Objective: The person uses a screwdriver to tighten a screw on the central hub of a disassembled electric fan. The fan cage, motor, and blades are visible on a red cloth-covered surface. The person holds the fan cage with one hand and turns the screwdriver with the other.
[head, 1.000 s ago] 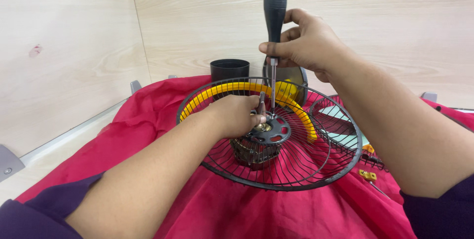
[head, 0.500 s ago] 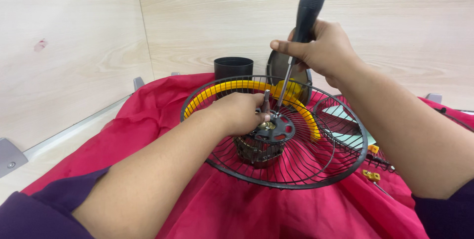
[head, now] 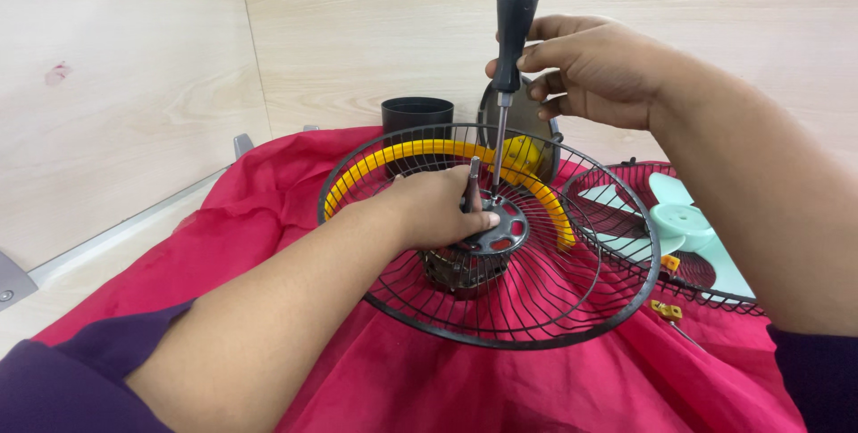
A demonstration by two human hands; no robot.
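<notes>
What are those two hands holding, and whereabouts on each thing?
The right hand grips a screwdriver by its black handle, upright. The left hand rests on the motor hub inside the wire fan guard, fingers near the shaft.

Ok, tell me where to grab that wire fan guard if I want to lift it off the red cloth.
Probably the wire fan guard is best taken by its thick outer rim at the near edge, coming from the front. That stretch is bare, while the left hand, the screwdriver in the right hand, and the motor hub crowd the centre.

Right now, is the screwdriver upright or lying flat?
Upright: the screwdriver stands handle up in the right hand, tip down at the fan motor.
</notes>
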